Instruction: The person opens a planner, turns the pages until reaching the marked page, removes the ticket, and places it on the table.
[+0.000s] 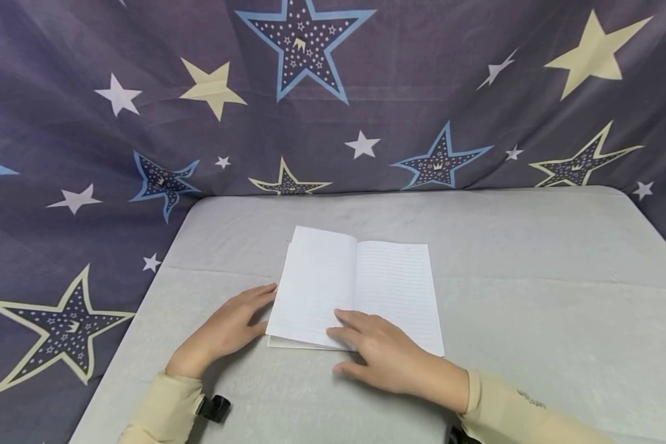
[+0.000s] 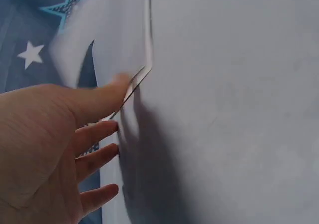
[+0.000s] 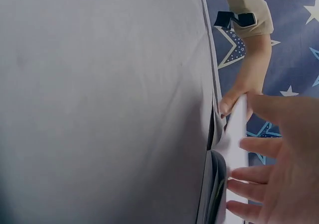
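An open notebook (image 1: 316, 277) lies on the grey-covered table, with a blank left page and a lined right page (image 1: 398, 290). Its left leaves are slightly raised, and a lower sheet shows under the near-left edge. At that left edge my left hand (image 1: 224, 328) touches the paper with thumb and fingertips; in the left wrist view the thumb of the left hand (image 2: 55, 134) meets the page edge, its fingers spread. My right hand (image 1: 385, 354) is over the lower middle of the notebook, fingers extended and apart. The right wrist view shows the right hand (image 3: 284, 164) beside the pages.
The table (image 1: 533, 320) has a soft grey cover with a crease running across it. Behind it and along its left side hangs a dark curtain (image 1: 422, 74) printed with stars. A black strap mount (image 1: 215, 408) is on the left wrist.
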`<state>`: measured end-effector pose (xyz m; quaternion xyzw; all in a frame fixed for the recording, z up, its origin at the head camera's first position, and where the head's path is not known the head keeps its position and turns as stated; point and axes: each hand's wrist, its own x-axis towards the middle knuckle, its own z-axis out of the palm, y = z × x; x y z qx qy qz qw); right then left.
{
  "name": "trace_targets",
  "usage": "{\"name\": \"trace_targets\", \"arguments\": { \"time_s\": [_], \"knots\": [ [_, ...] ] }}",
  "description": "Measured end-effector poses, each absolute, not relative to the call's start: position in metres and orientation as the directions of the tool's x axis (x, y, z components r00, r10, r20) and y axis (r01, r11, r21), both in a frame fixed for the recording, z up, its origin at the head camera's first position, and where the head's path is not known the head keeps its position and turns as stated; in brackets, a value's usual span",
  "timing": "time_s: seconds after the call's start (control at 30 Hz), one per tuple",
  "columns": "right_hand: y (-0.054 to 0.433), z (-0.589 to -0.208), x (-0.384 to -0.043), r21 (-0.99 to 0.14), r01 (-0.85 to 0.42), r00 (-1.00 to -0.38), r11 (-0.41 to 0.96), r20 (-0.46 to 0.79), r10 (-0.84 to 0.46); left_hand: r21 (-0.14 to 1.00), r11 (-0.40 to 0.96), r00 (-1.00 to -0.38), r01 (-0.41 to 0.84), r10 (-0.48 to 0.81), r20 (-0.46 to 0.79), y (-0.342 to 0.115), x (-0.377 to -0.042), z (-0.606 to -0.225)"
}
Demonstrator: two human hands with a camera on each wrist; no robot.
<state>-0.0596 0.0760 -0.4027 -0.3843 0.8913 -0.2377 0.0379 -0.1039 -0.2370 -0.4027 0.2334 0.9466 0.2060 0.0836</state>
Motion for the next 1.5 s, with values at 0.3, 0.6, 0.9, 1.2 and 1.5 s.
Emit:
{"name": "trace_targets", "arguments": {
  "time_s": [0.3,0.6,0.9,1.2,1.5],
  "knots": [
    [0.078,-0.405,-0.056,-0.395,-0.693,-0.663,0.603,0.020,-0.749,0.472,0.803,-0.899,0.364,0.435,-0.047,-0.229,-0.110,-0.396],
    [0.088,-0.404,-0.058,-0.464,-0.686,-0.661,0.561,0.073,-0.747,0.398,0.781,-0.829,0.481,0.553,-0.084,-0.204,-0.109,-0.406],
    [0.133,-0.403,-0.064,-0.470,-0.656,-0.720,0.590,0.154,-0.677,0.388,0.782,-0.821,0.488,0.562,-0.099,-0.208,-0.108,-0.407],
    [0.183,-0.412,-0.075,-0.485,-0.577,-0.770,0.657,0.054,-0.636,0.395,0.776,-0.823,0.491,0.563,-0.082,-0.213,-0.106,-0.407],
    [0.199,-0.418,-0.083,-0.502,-0.577,-0.776,0.644,0.090,-0.624,0.395,0.788,-0.829,0.472,0.550,-0.105,-0.213,-0.108,-0.409]
  ]
}}
